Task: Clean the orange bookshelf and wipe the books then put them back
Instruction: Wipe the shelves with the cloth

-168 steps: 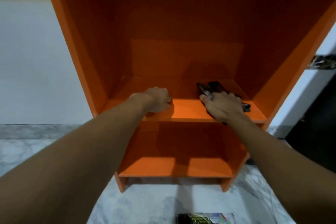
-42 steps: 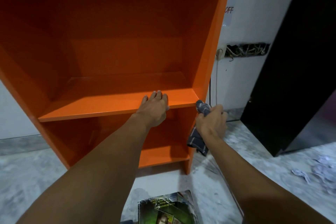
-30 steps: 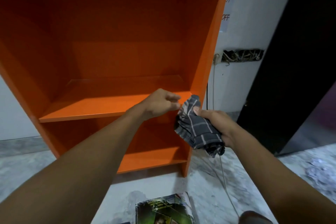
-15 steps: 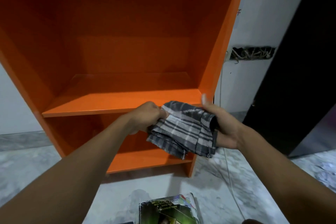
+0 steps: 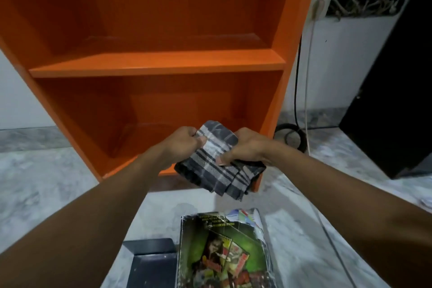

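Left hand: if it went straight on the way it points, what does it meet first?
The grey checked cloth, which the left hand grips. Beyond that, probably the back of the lower compartment of the orange bookshelf, near its right wall; depth is unclear.

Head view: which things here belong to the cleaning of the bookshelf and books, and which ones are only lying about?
Belong to the job: orange bookshelf; checked cloth, in the grip of left hand and right hand; book with green cover on the floor.
Only lying about: cables by the wall; black cabinet; open wall box with wires.
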